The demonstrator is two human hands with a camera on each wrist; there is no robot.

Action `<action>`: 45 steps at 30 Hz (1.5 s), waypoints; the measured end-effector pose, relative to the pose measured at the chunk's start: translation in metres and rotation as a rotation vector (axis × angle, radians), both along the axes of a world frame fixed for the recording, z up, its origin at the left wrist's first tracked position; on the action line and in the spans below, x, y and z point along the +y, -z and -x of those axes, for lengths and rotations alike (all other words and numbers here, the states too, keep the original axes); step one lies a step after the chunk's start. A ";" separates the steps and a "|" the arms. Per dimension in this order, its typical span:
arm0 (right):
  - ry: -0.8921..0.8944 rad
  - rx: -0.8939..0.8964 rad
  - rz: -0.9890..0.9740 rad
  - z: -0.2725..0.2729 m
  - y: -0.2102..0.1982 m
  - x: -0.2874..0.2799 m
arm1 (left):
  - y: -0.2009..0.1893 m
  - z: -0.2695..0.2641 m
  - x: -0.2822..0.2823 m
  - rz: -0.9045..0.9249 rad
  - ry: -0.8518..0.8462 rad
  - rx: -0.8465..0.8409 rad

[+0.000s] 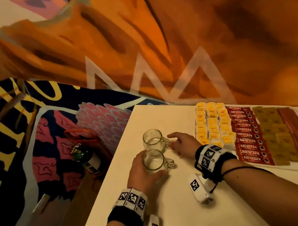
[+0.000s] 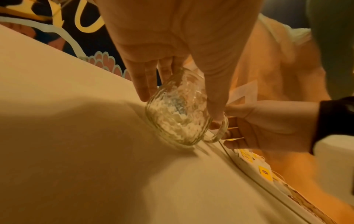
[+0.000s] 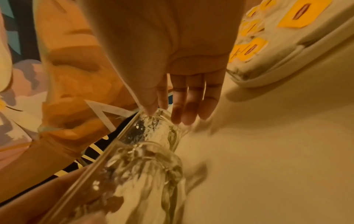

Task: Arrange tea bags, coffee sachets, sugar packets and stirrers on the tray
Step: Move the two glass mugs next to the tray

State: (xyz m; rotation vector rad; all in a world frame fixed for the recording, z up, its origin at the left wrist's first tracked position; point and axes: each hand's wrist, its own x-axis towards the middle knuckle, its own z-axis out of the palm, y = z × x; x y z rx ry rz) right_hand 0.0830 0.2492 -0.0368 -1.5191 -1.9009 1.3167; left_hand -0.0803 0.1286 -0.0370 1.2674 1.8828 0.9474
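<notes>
On the white bench (image 1: 175,213), the left hand (image 1: 143,172) wraps the near glass mug (image 1: 153,161); the right hand (image 1: 183,143), fingers loosely apart, reaches left for the far mug (image 1: 152,139), whose handle points right toward it.
</notes>
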 end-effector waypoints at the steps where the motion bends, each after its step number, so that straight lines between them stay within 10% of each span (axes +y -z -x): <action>1: 0.002 0.012 0.015 0.003 0.001 0.003 | 0.000 0.001 0.001 0.002 0.007 -0.011; 17: 0.049 0.157 0.100 0.014 0.017 -0.005 | 0.005 0.006 0.006 0.021 0.073 -0.039; 23: 0.154 0.265 0.197 0.009 0.018 -0.013 | 0.007 -0.004 -0.015 0.013 -0.158 0.193; 38: 0.187 0.310 0.265 -0.002 0.013 -0.052 | 0.006 -0.051 -0.020 0.109 -0.128 -0.595; 45: 0.248 0.422 0.367 -0.016 0.014 -0.057 | 0.016 -0.044 -0.019 0.069 -0.183 -0.445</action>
